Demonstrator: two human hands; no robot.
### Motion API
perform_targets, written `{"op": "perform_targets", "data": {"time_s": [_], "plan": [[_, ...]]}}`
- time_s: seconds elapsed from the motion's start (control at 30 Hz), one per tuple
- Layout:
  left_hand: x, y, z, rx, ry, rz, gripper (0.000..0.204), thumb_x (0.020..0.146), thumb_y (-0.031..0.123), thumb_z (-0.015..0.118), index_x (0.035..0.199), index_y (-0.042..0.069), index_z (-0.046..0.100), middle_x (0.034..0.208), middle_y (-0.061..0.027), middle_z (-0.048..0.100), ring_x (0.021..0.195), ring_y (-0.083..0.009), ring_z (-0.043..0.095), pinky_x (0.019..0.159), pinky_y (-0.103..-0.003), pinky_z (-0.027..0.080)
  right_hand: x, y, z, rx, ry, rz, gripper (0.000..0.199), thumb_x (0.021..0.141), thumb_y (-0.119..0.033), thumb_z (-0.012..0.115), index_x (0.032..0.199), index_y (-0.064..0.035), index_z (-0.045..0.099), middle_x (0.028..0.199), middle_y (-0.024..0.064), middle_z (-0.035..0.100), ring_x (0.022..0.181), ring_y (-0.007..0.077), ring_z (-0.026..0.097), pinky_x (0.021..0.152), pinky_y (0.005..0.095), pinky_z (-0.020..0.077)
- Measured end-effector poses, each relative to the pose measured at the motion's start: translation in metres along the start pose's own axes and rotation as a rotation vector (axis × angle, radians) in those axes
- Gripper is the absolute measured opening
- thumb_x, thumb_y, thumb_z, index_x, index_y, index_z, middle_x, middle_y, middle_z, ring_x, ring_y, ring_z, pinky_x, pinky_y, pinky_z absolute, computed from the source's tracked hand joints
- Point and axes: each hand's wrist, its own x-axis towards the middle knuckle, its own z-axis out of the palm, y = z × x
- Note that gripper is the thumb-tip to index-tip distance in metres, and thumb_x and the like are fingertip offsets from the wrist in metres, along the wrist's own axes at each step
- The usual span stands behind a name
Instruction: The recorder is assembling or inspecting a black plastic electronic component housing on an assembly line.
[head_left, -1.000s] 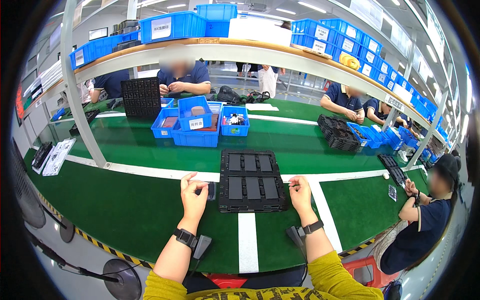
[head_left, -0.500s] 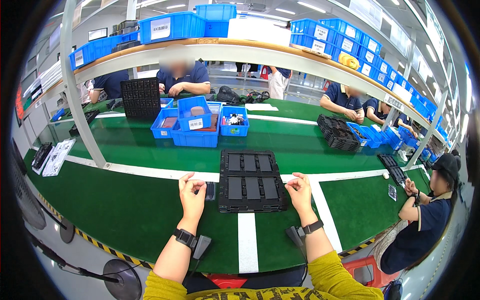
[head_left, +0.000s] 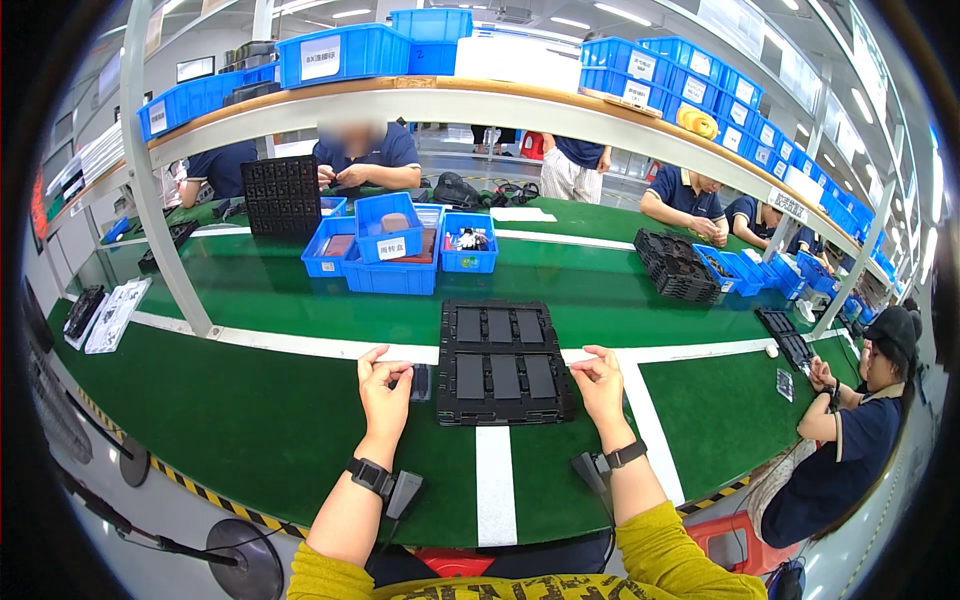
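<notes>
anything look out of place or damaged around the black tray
One dark rectangular piece lies on the green tabletop between the left hand and the black tray, outside its neat rows of dark panels, so it looks slightly stray. No spill or damage shows.

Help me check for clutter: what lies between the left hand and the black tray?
In the head view, a dark flat rectangular piece lies between the left hand and black tray.

The mustard-yellow shirt (head_left: 520, 582) I can see carries dark, blocky print, and its creased sleeves (head_left: 675, 550) stop well short of the wrists. Black straps circle both: the left strap (head_left: 371, 475) has a squarish fitting, the right strap (head_left: 627, 454) looks plainer. Angular dark casings (head_left: 404, 492) trail thin black cables (head_left: 606, 505).
</notes>
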Motion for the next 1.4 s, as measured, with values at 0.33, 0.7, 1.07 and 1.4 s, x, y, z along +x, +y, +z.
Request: {"op": "perform_targets", "data": {"time_s": [0.33, 0.7, 1.07, 1.4], "plan": [[0.000, 0.004, -0.001, 0.018, -0.007, -0.015, 0.010, 0.069, -0.006, 0.061, 0.077, 0.000, 0.061, 0.112, -0.0114, 0.043, 0.079, -0.0142, 0.054, 0.065, -0.023, 0.047, 0.000, -0.003, -0.002, -0.054, 0.000, -0.039, 0.012, 0.067, 0.012, 0.056, 0.073, 0.0010, 0.057, 0.108, 0.0108, 0.045, 0.083, 0.0147, 0.053, 0.067, 0.0227, 0.0477], [0.000, -0.003, 0.000, 0.000, -0.007, 0.001, 0.007, 0.070, -0.007, 0.060, 0.074, -0.002, 0.059, 0.112, -0.0119, 0.042, 0.082, -0.0149, 0.055, 0.069, -0.024, 0.049, 0.001, -0.002, 0.000, -0.047, 0.036, -0.015, 0.015, 0.067, 0.014, 0.055, 0.076, 0.0025, 0.054, 0.109, 0.0108, 0.044, 0.084, 0.0153, 0.053, 0.068, 0.0225, 0.0478], [-0.001, 0.001, -0.002, -0.042, -0.096, 0.105, 0.008, 0.066, -0.008, 0.050, 0.067, 0.000, 0.050, 0.107, -0.0130, 0.046, 0.085, -0.0166, 0.054, 0.071, -0.027, 0.046, 0.001, 0.000, 0.001, -0.041, 0.031, -0.020, 0.013, 0.067, 0.013, 0.057, 0.076, 0.0033, 0.055, 0.109, 0.0107, 0.044, 0.084, 0.0157, 0.055, 0.068, 0.0224, 0.0490], [-0.001, 0.007, -0.001, -0.038, -0.080, 0.020, 0.011, 0.066, -0.007, 0.050, 0.072, 0.001, 0.054, 0.107, -0.0118, 0.046, 0.083, -0.0157, 0.051, 0.069, -0.024, 0.044, 0.000, 0.002, 0.002, 0.013, 0.030, -0.017, 0.011, 0.066, 0.012, 0.056, 0.072, 0.0022, 0.058, 0.107, 0.0114, 0.047, 0.081, 0.0161, 0.056, 0.066, 0.0230, 0.0489]]}}
